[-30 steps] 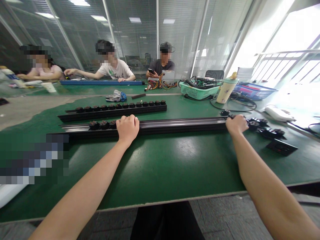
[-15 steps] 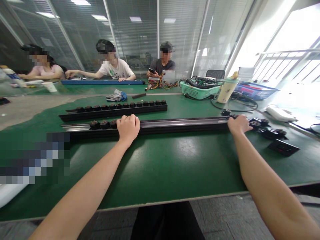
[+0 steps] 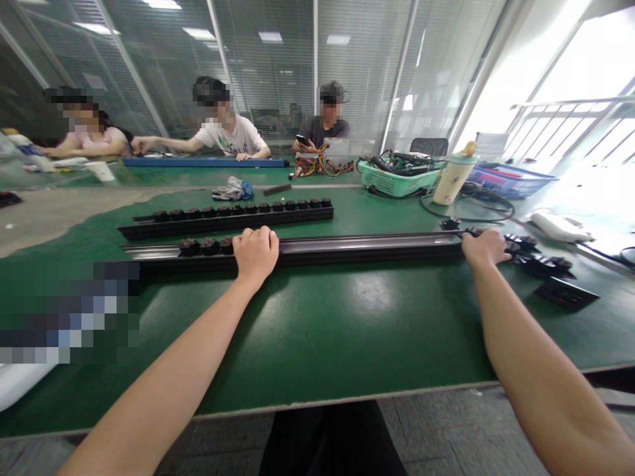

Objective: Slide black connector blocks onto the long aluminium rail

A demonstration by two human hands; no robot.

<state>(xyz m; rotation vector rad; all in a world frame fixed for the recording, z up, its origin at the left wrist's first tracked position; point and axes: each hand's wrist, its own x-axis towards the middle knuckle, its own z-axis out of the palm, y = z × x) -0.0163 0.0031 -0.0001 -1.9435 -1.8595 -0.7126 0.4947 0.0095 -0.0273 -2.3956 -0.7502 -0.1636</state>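
Along near side of green bench (image 3: 317, 324): long black metal rail (image 3: 367, 250) lies flat, left hand (image 3: 255, 254) and right hand (image 3: 485, 248) well apart on it, fingers (image 3: 255, 237) curled over top. Rail looks stiff, fairly heavy; best held at two spaced points, as now. Round black knobs (image 3: 208, 246) sit on rail beside left hand.

View: one head-worn camera, mine, facing forward and down across the green workbench (image 3: 347, 330) from just behind its near edge. Close range: my left hand (image 3: 255, 256) and right hand (image 3: 485, 248) just above mid-frame, forearms entering from the lower corners. Far range: co-workers (image 3: 228, 125) and glass partition (image 3: 268, 73), upper frame.
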